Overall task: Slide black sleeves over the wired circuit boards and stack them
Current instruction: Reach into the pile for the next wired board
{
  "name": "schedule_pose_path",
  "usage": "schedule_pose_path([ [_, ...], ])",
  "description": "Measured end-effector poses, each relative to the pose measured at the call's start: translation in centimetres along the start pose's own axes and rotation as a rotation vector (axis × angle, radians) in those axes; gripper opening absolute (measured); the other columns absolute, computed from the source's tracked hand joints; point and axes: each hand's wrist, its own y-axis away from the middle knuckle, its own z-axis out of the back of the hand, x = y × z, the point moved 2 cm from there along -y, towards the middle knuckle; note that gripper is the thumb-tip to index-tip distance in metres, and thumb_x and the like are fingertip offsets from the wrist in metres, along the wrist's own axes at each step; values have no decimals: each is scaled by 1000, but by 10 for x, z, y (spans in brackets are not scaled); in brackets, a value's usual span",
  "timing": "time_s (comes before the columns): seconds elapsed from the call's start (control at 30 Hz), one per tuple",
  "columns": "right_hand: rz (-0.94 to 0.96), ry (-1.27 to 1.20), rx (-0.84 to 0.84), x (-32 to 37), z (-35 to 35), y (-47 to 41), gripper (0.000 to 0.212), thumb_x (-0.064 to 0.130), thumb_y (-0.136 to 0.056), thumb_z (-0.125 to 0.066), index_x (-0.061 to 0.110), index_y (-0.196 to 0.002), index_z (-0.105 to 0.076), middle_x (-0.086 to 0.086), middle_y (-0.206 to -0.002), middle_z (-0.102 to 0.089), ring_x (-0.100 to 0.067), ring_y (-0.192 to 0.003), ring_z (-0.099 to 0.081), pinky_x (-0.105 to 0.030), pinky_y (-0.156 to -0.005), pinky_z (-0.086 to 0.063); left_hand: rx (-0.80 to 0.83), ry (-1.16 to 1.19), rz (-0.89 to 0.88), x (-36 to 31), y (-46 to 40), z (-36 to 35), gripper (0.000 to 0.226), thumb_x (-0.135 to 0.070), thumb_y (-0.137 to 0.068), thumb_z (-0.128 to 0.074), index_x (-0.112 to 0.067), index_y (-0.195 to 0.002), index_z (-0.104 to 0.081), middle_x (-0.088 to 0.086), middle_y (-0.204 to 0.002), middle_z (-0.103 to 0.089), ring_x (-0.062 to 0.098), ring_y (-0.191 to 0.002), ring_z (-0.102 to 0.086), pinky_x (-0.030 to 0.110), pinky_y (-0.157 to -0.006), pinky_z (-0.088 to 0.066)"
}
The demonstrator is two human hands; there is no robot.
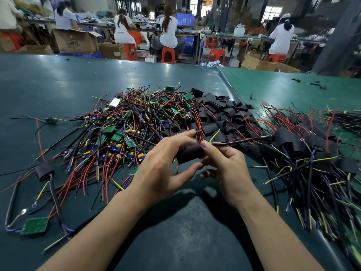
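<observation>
At six o'clock of the wire heap, left hand grips the black sleeve, right hand pinches its wires; pull straight, sleeve steady.

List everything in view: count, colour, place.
black sleeve: one, black, held between both hands
bare boards pile: many, green boards with red, black, yellow, blue wires, centre of table
loose sleeves: many, black, behind the hands
sleeved stack: many, black with wires, right side
single board: one, green, near left
table: one, dark green mat
stools: several, red, background
left hand: grips the sleeve
right hand: pinches the sleeve's end and wires
</observation>
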Motion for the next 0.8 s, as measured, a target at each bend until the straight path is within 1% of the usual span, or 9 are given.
schedule_pose_path([
  [0.07,4,-47,-49,-1,3,-2,19,25,-86,-69,18,-69,-76,-6,-66,-67,-19,-55,-64,-26,-43,-49,-19,-80,40,5,0,2,54,-24,-82,-79,-8,-129,-55,2,-126,-61,16,-115,-60,34,-98,-49],
  [0.17,24,-135,-12,0,6,-4,6,31,-77,-72,26,-78,-71,-7,-72,-69,-23,-55,-66,-26,-44,-50,-69,-162,32,8,1,4,42,-19,-85,-76,-3,-122,-63,7,-112,-68,19,-100,-64,35,-90,-52],
  [0.27,-34,-89,108,-1,6,-3,31,39,-67,-77,16,-86,-70,-9,-64,-65,-19,-48,-60,-23,-41,-47,-38,-173,-47,7,1,1,39,-22,-88,-73,-3,-120,-65,6,-114,-68,22,-100,-65,36,-90,-52],
  [0.33,-21,16,111,-3,4,0,22,36,-69,-77,15,-75,-73,-7,-56,-61,-16,-43,-55,-22,-39,-45,-1,-195,-66,7,1,-1,41,-24,-89,-70,-4,-123,-64,5,-121,-67,24,-105,-64,42,-90,-52],
  [0.43,218,130,-223,1,9,-4,17,20,-83,-75,13,-69,-68,-2,-53,-62,-13,-41,-55,-22,-39,-45,-72,-243,-7,9,0,2,46,-31,-88,-70,-5,-126,-63,4,-127,-63,23,-114,-60,43,-97,-49],
  [0.53,330,-43,-536,15,29,-10,11,12,-91,-68,9,-82,-63,2,-56,-66,-10,-45,-60,-20,-43,-50,-138,-231,35,10,1,3,42,-30,-90,-66,-3,-122,-65,6,-118,-65,23,-108,-61,42,-95,-49],
  [0.63,300,-424,-644,24,53,-13,6,5,-97,-59,5,-91,-59,-11,-91,-73,-18,-77,-74,-23,-64,-58,-149,-224,53,10,1,1,38,-24,-90,-65,-3,-120,-65,6,-114,-66,24,-105,-61,42,-93,-50],
  [0.7,241,-577,-638,23,60,-14,9,8,-99,-56,1,-105,-58,-16,-117,-65,-25,-100,-72,-27,-78,-59,-156,-225,45,10,1,0,36,-22,-89,-64,-3,-120,-66,6,-113,-66,23,-104,-62,40,-92,-50],
  [0.8,157,-605,-604,15,57,-17,30,20,-103,-51,4,-127,-49,-13,-128,-59,-27,-100,-71,-32,-75,-60,-153,-223,40,10,1,0,35,-22,-90,-62,-3,-119,-66,5,-112,-66,22,-103,-61,38,-93,-50],
])
